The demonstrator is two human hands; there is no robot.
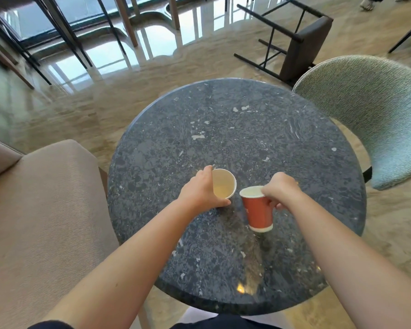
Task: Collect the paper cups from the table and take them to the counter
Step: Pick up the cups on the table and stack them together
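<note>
Two cups, one trip: my left hand (201, 191) curls round the white paper cup (224, 184), my right hand (281, 189) pinches the red cup (258, 210) at its rim.

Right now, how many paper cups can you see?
2: a white cup gripped by the left hand, and a red cup held tilted by the right hand.

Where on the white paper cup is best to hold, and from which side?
Grip the white cup by its side wall below the rim, from its left, as the left hand does: it stands upright and open, and the red cup crowds its right.
</note>
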